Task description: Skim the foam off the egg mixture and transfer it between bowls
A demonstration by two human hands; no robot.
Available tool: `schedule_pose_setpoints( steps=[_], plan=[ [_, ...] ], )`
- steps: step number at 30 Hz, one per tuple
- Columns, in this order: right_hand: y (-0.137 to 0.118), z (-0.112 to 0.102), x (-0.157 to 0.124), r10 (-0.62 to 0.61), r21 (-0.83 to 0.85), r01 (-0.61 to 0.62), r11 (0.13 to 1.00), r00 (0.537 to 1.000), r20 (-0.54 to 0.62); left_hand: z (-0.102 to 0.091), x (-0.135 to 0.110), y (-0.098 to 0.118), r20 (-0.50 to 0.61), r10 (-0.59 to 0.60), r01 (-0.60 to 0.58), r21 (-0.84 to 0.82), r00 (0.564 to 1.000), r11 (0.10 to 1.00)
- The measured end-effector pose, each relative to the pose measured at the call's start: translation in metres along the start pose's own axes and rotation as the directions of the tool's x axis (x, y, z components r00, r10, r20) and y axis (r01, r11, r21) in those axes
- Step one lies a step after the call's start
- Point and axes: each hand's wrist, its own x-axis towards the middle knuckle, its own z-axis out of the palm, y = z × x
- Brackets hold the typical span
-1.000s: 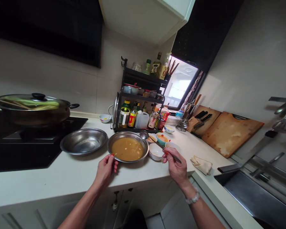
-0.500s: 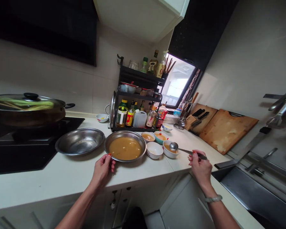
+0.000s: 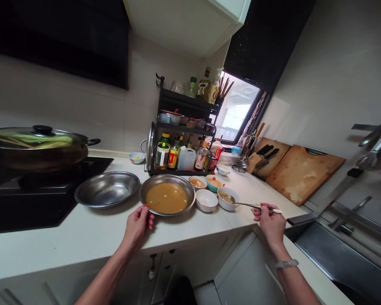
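My left hand point(image 3: 139, 222) pinches the near-left rim of a round steel dish point(image 3: 190, 198) that holds brown liquid with small pale bits. In my right hand point(image 3: 272, 223) is the handle of a long metal spoon point(image 3: 247, 205). The spoon's head dips into a small white bowl point(image 3: 236, 206) with brownish liquid in it. Just left of that bowl stands another white bowl point(image 3: 206, 206), with only traces visible inside. Behind them are a bowl of orange-brown liquid point(image 3: 197, 183) and a turquoise bowl point(image 3: 213, 186) with similar contents.
An empty steel dish point(image 3: 108, 191) lies left, beside a lidded pan point(image 3: 41, 148) on the black stove point(image 3: 25, 212). A black rack point(image 3: 184, 127) of bottles stands behind. Cutting boards point(image 3: 305, 173) and a knife block point(image 3: 254, 162) lean right, near the sink point(image 3: 333, 254).
The spoon's head has gone down into the right-hand white bowl, after showing its rounded back over the rim. My right hand has shifted slightly right and turned; my left hand stays put.
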Motion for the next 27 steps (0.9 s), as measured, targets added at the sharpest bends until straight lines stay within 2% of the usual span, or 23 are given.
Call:
schedule_pose_setpoints(
  steps=[7,13,19,27],
  plan=[
    [0.006,0.001,0.008,0.080,0.208,-0.066,0.976,0.995,-0.059,0.002,-0.001,0.002,-0.006,0.000,0.000,-0.005,1.000,1.000],
    [-0.001,0.001,0.009,0.089,0.311,-0.058,0.949,0.992,-0.086,0.002,-0.002,0.003,-0.009,-0.003,0.003,0.010,1.000,1.000],
    [-0.007,0.003,0.006,0.072,0.321,-0.051,0.946,0.996,-0.054,0.002,-0.002,0.002,-0.013,-0.011,0.011,-0.009,1.000,1.000],
    [-0.040,0.023,-0.017,0.102,0.438,-0.112,0.892,0.994,0.048,0.001,-0.002,0.003,0.000,0.001,-0.001,0.012,1.000,1.000]
  ],
)
